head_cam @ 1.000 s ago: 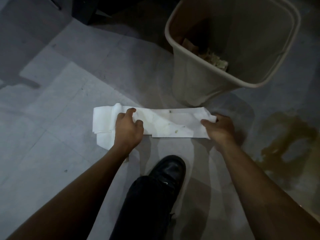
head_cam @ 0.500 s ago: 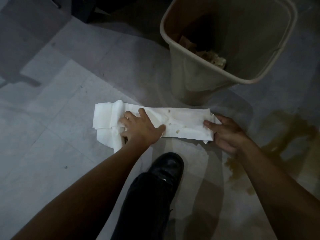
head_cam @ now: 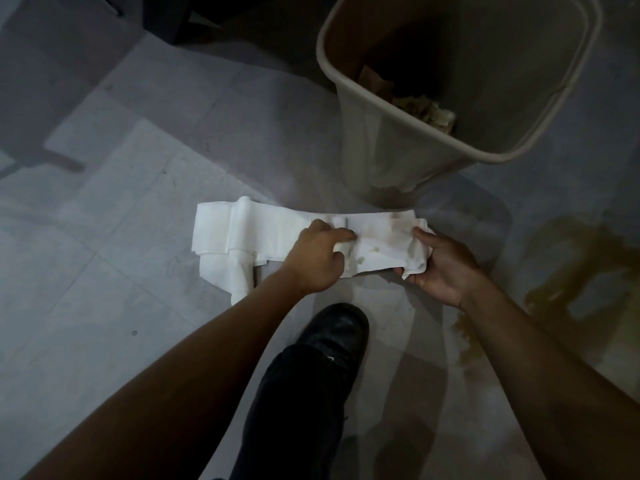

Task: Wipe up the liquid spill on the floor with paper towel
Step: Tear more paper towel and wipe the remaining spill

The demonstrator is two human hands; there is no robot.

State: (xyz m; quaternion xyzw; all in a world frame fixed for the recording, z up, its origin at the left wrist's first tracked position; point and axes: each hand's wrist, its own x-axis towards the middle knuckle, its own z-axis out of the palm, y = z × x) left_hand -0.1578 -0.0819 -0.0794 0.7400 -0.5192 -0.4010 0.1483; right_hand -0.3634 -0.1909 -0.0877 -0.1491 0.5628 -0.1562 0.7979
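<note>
A long white paper towel (head_cam: 263,233) lies stretched across the grey tiled floor, with brownish stains on its right half. My left hand (head_cam: 317,259) presses down on its middle with the fingers pinching the sheet. My right hand (head_cam: 440,265) grips the towel's right end, which is bunched and lifted a little. A brown liquid spill (head_cam: 585,271) spreads over the floor at the right, with a smaller streak (head_cam: 465,344) just under my right forearm.
A beige waste bin (head_cam: 388,140) with crumpled paper inside stands right behind the towel. My black shoe (head_cam: 332,336) and dark trouser leg are planted just below the hands. Dark furniture (head_cam: 166,15) is at the top left.
My left hand slid right along the towel, from its left part to its middle. My right hand closed around the right end and gathered it. More staining shows on the towel.
</note>
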